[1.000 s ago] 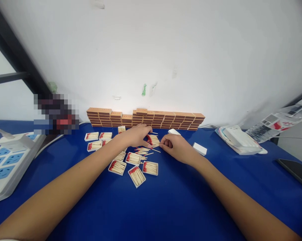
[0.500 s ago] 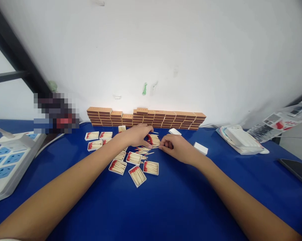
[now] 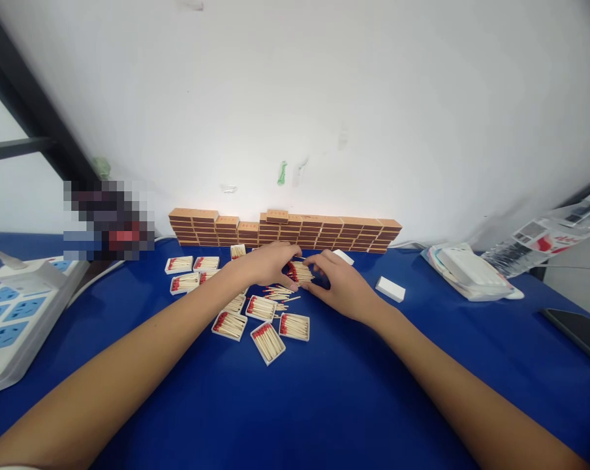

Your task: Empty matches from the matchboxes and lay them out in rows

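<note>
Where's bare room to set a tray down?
Bare blue table lies between the forearms, nearer than the front match trays; another patch sits between the white box and the phone. It's crowded around the left hand and right hand: loose matches, trays, stacked matchboxes behind.

Roughly 10 match trays (image 3: 277, 357), 2 hands (image 3: 274, 264)

A smudged, pale-grey wall (image 3: 422, 98) rises behind the glossy, deep-blue flat surface (image 3: 256, 418); a black, straight-barred frame (image 3: 28, 98) slants down at left.
</note>
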`<state>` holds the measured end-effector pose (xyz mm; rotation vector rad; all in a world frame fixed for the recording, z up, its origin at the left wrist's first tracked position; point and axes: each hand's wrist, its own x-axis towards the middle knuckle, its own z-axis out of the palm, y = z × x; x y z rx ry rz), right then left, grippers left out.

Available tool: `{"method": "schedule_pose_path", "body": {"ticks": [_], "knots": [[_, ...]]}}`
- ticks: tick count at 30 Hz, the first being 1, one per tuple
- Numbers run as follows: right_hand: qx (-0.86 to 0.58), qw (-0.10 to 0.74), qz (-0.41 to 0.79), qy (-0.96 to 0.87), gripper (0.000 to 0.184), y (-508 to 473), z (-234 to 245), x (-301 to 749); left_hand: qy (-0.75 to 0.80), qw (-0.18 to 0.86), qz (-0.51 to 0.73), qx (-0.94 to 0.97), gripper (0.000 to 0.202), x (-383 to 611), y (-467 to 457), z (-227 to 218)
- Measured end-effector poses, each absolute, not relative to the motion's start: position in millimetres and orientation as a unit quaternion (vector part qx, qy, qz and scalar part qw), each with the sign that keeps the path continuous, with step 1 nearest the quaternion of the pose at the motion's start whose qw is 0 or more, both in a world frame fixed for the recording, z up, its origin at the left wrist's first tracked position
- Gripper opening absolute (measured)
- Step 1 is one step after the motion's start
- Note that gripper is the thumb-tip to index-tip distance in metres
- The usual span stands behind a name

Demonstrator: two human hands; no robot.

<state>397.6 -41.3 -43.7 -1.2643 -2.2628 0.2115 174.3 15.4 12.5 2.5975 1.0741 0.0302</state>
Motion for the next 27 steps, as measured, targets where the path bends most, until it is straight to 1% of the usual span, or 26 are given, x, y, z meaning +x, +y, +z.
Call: {"method": "schedule_pose_path", "body": {"ticks": [2, 6, 10, 19, 27], "knots": [[-0.444, 0.274, 0.06, -0.851, 0.032, -37, -45, 398, 0.379, 0.172, 0.009, 0.909, 0.063, 174, 15, 14], [-0.434, 0.27, 0.061, -0.858, 0.024, -30, -48, 398, 0.381, 0.176, 0.01, 0.907, 0.057, 176, 13, 16], [-0.435, 0.27, 0.065, -0.857, 0.027, -28, -49, 398, 0.371, 0.177, 0.017, 0.912, 0.047, 178, 11, 15], [-0.426, 0.261, 0.077, -0.863, 0.026, -32, -49, 397, 0.373, 0.185, 0.023, 0.909, 0.051, 179, 11, 13], [-0.419, 0.262, 0.089, -0.865, 0.029, -33, -47, 401, 0.361, 0.188, 0.026, 0.913, 0.043, 179, 12, 11]]}}
